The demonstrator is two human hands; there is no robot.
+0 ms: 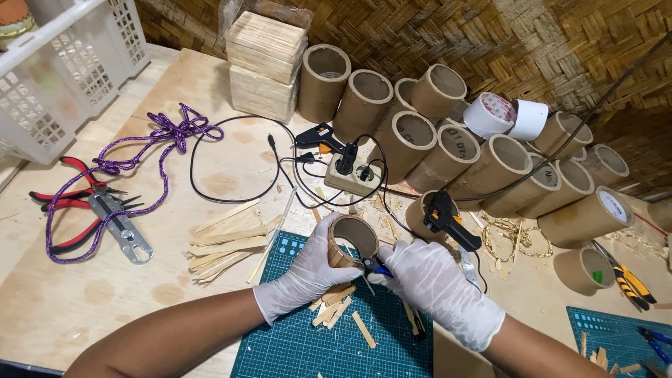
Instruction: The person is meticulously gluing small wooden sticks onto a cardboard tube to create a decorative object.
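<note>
My left hand [302, 278], in a white glove, grips a short cardboard tube [353, 236] partly clad with thin wooden sticks, holding it on its side over a green cutting mat [294, 346]. My right hand [437, 285], also gloved, holds a small blue-handled tool [378, 267] against the tube's lower edge. Several cut wooden stick pieces [334, 310] lie on the mat just below the tube.
A black and orange glue gun [448, 218] rests right of the tube; another one [320, 138] lies by a power strip [352, 178]. Many cardboard tubes [448, 150] line the back. Wooden sticks [227, 241], pliers [73, 203], purple cord [150, 143], white crate [63, 70] sit left.
</note>
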